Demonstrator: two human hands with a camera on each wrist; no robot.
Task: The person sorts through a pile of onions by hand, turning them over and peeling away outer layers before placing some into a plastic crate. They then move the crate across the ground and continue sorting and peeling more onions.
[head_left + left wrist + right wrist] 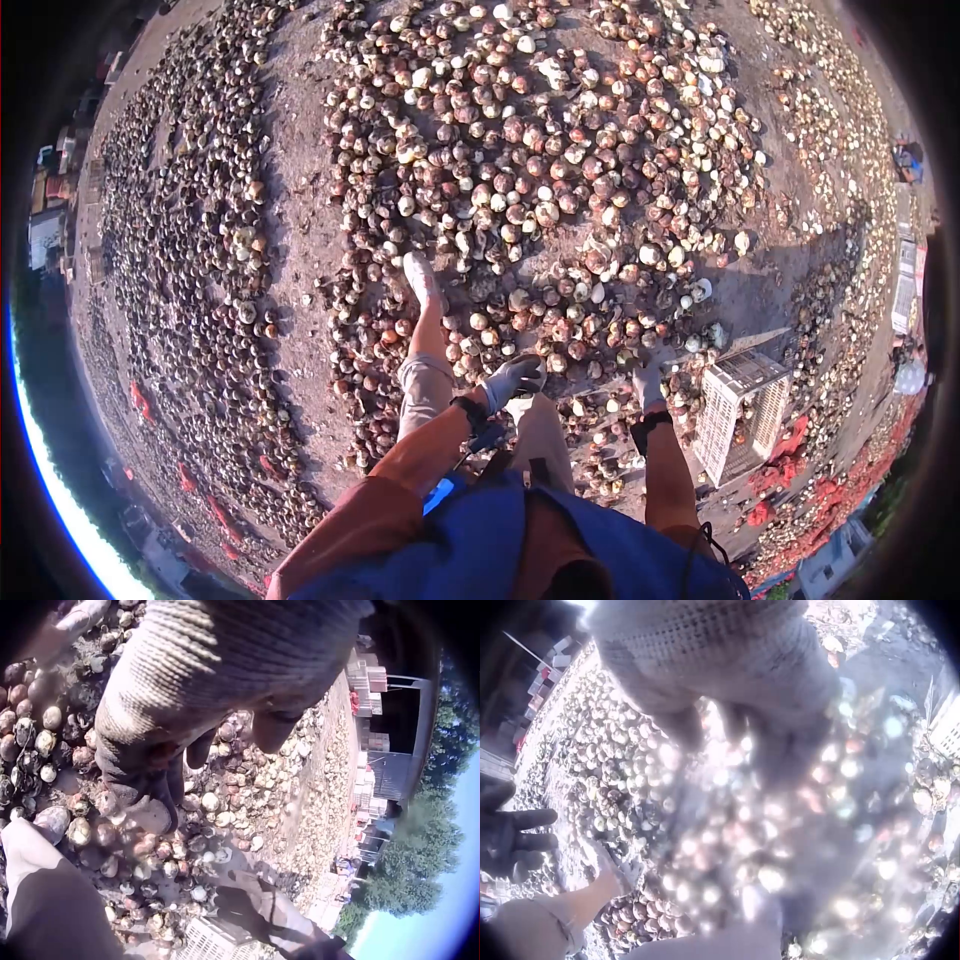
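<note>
The left hand (512,382), in a grey glove, hovers by the bent knee over a bed of onions (560,190). Its fingers bend loosely downward in the left wrist view, while the right wrist view shows the left hand (514,836) with fingers spread and nothing held. Lower right of centre, the gloved right hand (648,385) hangs above onions, left of a white slatted crate (722,430). In the right wrist view the fingers of the right hand (720,667) point down, blurred by glare; no held thing shows.
A bare leg with a pale foot (422,275) stands among the onions. Bare-soil strips (300,170) run between onion rows. Red net bags (790,455) lie beyond the crate. People (908,160) and stacked crates (905,285) are at the far right.
</note>
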